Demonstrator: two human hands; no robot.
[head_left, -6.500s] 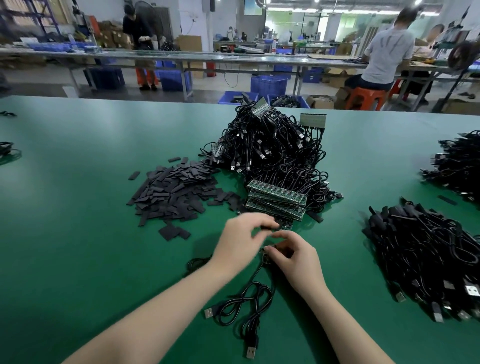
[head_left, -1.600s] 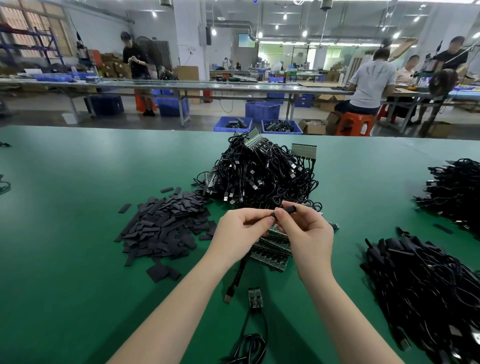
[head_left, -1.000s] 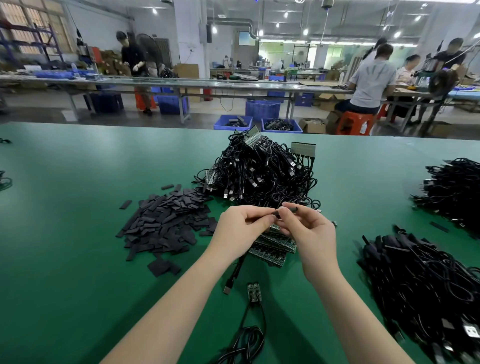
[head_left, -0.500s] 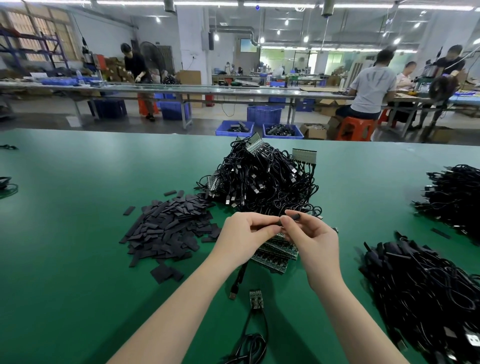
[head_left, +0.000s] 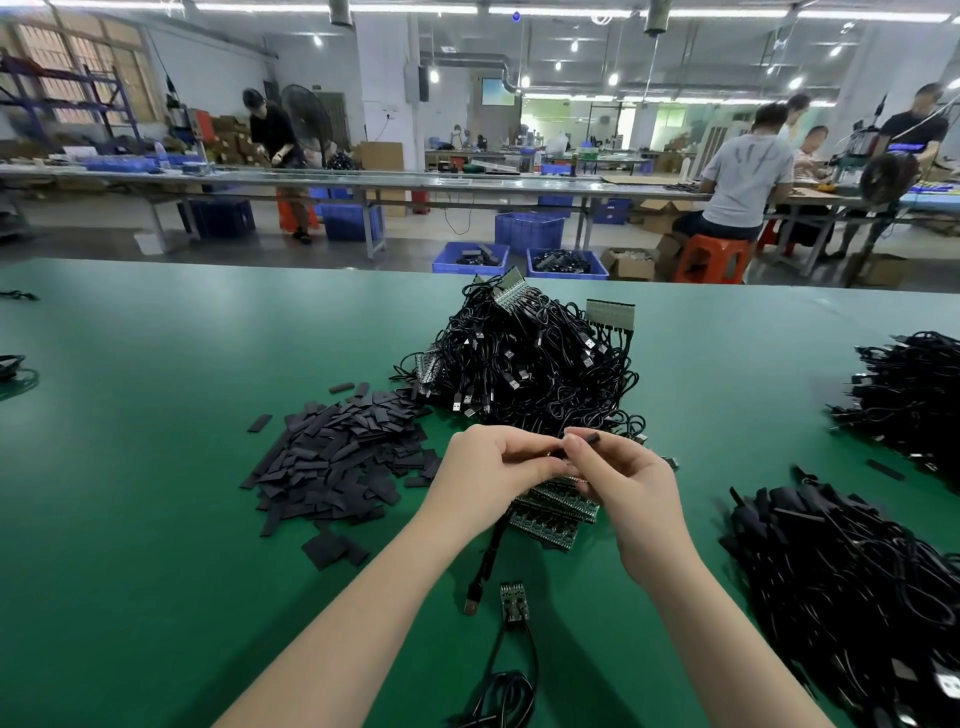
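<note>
- Here, a green table (head_left: 156, 519) carries everything: a tall heap (head_left: 524, 364) of black cables at the far middle, a pile (head_left: 337, 457) of flat black sleeves to its left, and bundles (head_left: 841, 571) of cables at the right.
- Just under the hands lie stacked boards (head_left: 556, 514), green strips partly hidden by the fingers.
- The left hand (head_left: 493, 467) is raised above the boards with its fingers curled. It pinches a cable (head_left: 488, 556) whose free length hangs down to the table, plug (head_left: 471, 605) lowest.
- The right hand (head_left: 628, 483) faces it, fingertips nearly meeting the left's. It pinches a short black sleeve (head_left: 589, 438) between thumb and forefinger.
- The sleeve lies just right of the left hand's pinch. Its long axis is roughly level, running left to right, and its far end sticks out past the right fingertips.
- The cable end between the two pinches is hidden, so I cannot tell whether it has entered the sleeve.
- The next move probably runs along that one axis: the right hand slides the sleeve leftward over the cable while the left holds firm.
</note>
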